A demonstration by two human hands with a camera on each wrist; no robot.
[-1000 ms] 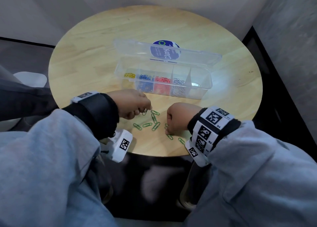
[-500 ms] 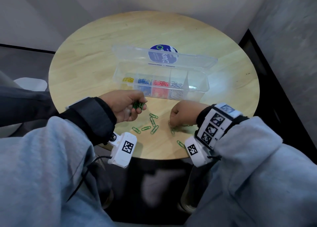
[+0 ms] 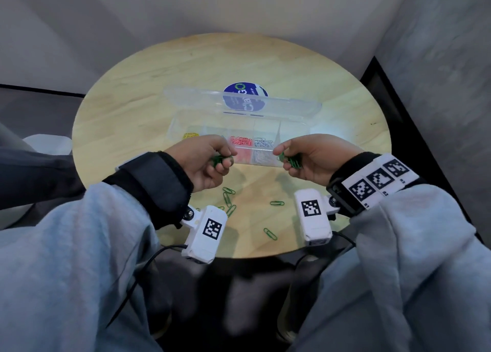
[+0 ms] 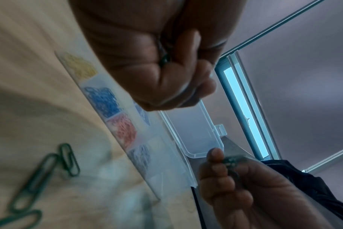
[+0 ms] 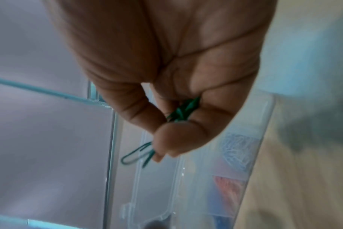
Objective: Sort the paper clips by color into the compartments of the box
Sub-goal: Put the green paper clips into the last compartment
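1. Round counter [image 3: 164, 91], light wood top, set in a corner between grey walls.
2. Clear plastic compartment box [image 3: 295, 131] sits on it mid-surface, lid [image 3: 191, 99] open and tilted back on the far side, blue round label on the lid.
3. Loose green paper clips [image 3: 229, 191] lie flat on the wood near the front edge: a small cluster on the left, one single [image 3: 277, 203] further right, one [image 3: 270, 233] closest to the edge.
4. Cluster clips touch or overlap; the two singles lie apart.

Grey sleeves [image 3: 79, 245] — black cuffs [image 3: 156, 181], white tagged wrist cameras [image 3: 207, 232].
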